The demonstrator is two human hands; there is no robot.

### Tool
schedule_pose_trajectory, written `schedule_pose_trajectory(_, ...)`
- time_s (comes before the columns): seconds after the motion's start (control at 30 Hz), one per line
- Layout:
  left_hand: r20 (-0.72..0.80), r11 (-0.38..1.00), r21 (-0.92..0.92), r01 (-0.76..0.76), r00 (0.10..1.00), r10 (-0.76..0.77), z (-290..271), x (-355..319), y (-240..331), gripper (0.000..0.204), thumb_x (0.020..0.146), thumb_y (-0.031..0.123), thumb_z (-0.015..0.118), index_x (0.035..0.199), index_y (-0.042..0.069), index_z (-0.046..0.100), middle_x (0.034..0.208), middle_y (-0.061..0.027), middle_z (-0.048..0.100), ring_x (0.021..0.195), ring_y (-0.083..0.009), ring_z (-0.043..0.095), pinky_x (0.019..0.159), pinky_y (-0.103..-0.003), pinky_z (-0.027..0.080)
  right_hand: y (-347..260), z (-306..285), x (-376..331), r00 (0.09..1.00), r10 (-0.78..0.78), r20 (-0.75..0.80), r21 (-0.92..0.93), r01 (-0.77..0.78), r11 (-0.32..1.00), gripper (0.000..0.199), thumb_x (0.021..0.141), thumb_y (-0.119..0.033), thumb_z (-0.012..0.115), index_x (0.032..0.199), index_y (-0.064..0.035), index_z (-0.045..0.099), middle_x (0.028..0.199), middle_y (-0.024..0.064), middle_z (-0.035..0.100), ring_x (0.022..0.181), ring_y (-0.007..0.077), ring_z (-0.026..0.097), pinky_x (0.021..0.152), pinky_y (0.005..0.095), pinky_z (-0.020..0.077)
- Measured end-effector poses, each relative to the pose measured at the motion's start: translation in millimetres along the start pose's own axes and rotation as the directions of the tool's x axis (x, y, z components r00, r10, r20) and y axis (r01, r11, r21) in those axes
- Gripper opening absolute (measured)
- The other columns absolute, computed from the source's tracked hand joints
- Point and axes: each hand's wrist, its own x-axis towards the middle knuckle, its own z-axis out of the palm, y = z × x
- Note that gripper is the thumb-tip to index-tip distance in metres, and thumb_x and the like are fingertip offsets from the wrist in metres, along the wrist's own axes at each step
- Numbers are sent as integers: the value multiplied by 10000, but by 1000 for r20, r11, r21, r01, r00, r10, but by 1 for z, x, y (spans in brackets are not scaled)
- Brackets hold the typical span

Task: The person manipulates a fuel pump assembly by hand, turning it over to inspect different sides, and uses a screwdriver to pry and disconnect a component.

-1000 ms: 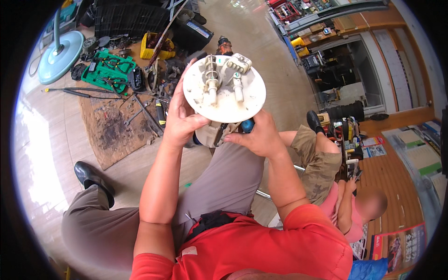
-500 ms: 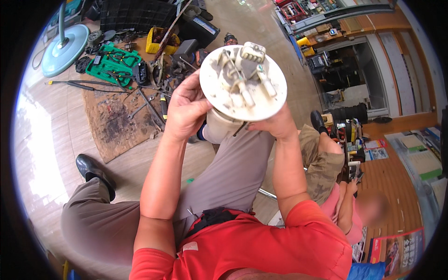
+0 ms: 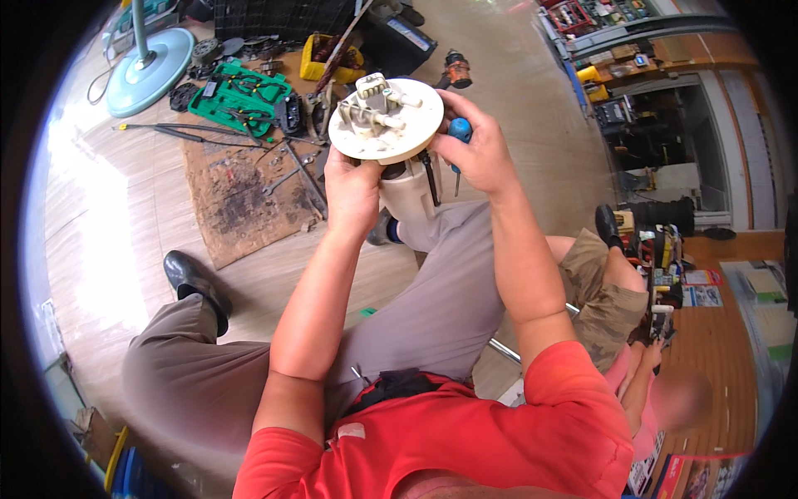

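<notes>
Between my hands is a fuel pump module, with a round off-white flange (image 3: 403,133) on top and a pale cylindrical body (image 3: 407,195) below. Pipe stubs and a connector socket (image 3: 371,85) stand up from the flange. My left hand (image 3: 352,195) grips under the near left of the rim. On the right side, my right hand (image 3: 482,150) has its fingers on the rim and also holds a screwdriver (image 3: 460,130) with a blue handle, its shaft pointing down. A black rod (image 3: 430,176) runs beside the body. Some of my fingers are hidden under the flange.
A stained cardboard sheet (image 3: 237,200) with tools lies on the floor at left, near a green tool case (image 3: 241,96). Beyond are a yellow bin (image 3: 331,58), a black battery (image 3: 401,46) and an orange-black power tool (image 3: 457,69). Another person sits at right, by a parts-covered bench.
The pump module has turned in my hands, its flange now flatter and farther from me, showing more of the body. The blue screwdriver in my right hand has come into sight.
</notes>
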Motion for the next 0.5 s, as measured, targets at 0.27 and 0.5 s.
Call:
schedule_pose_trajectory(0.27, -42, 768, 555, -319, 912, 409, -17, 8, 3, 500, 780, -38, 712, 1249, 0, 544, 1184, -79, 627, 1079, -146, 589, 937, -291, 461, 13, 30, 18, 981, -44, 188, 335, -22, 942, 985, 701, -36, 844, 1482, 38, 247, 1314, 98, 530, 1221, 156, 480, 1042, 308, 394)
schedule_pose_trajectory(0.5, 27, 765, 607, -214, 968, 250, 0, -5, 57, 500, 831, -63, 586, 1320, -68, 483, 1237, -133, 586, 1124, -187, 565, 980, -313, 435, 4, 10, 49, 909, 111, 403, 408, -286, 867, 939, 691, 32, 808, 1476, 5, 293, 1185, 79, 605, 902, 101, 612, 728, 236, 521)
